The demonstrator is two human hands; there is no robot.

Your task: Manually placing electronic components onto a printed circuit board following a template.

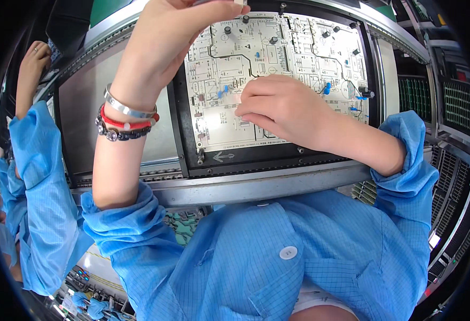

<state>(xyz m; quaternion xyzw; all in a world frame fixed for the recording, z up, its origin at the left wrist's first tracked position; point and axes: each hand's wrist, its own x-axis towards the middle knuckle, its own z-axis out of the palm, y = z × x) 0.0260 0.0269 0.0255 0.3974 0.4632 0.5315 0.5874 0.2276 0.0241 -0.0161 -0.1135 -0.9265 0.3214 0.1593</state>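
Circuit board [278,59] lies in a black carrier [256,158]; right hand [283,107] presses curled fingertips at its centre, left hand [165,37] pinches something small at twelve o'clock.

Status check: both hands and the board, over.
Left hand raised over the circuit board, fingertips pinched at the frame's top edge; what they hold cannot be told. Right hand resting on the board, fingers curled. Nothing blocking.

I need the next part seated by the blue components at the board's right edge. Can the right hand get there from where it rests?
Probably yes. The right hand rests fingers-down on the white circuit board, and the blue components sit just beside its knuckles with nothing between. The left hand is raised at the board's far edge, out of the way.
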